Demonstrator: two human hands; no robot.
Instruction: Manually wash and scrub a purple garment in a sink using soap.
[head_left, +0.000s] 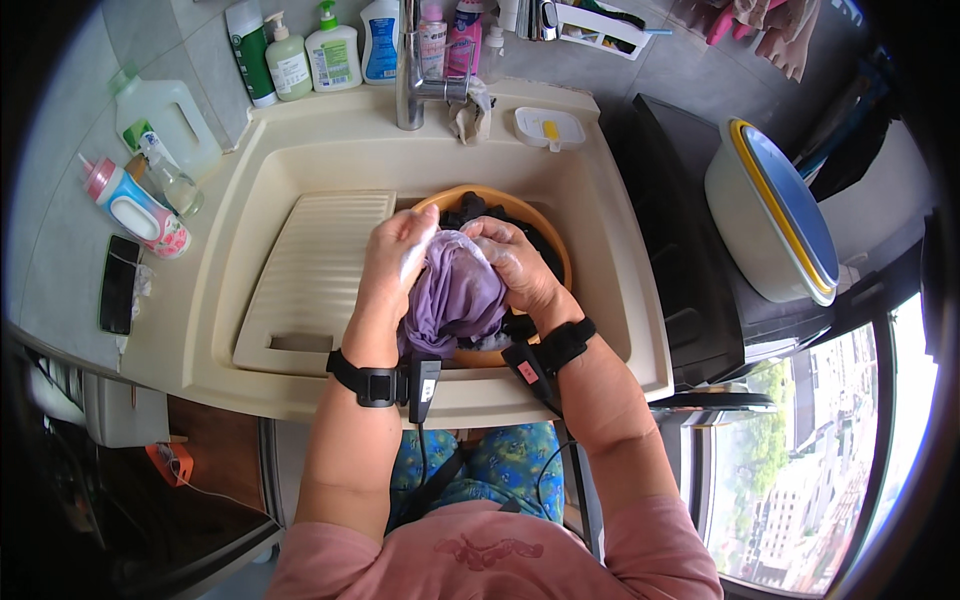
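A purple cloth (459, 292), wet and bunched, hangs between my two hands above an orange basin (559, 232). My left hand (397, 251) grips its upper left edge, with white suds along the thumb side. Suds also coat the fingers of my right hand (517, 262), which pinch the cloth at the upper right. Dark wet fabric (536, 229) lies in the basin behind and beneath the purple cloth, and some foam shows near the basin's front. The lower part of the basin is partly hidden by the cloth and my right wrist.
The basin stands in a beige laundry sink (600, 300), right of its ribbed washboard (322, 262). A chrome faucet (410, 75) rises at the back beside several bottles. A soap dish (550, 127) sits back right; a phone (120, 285) lies left. Nested tubs (765, 217) stand at the right.
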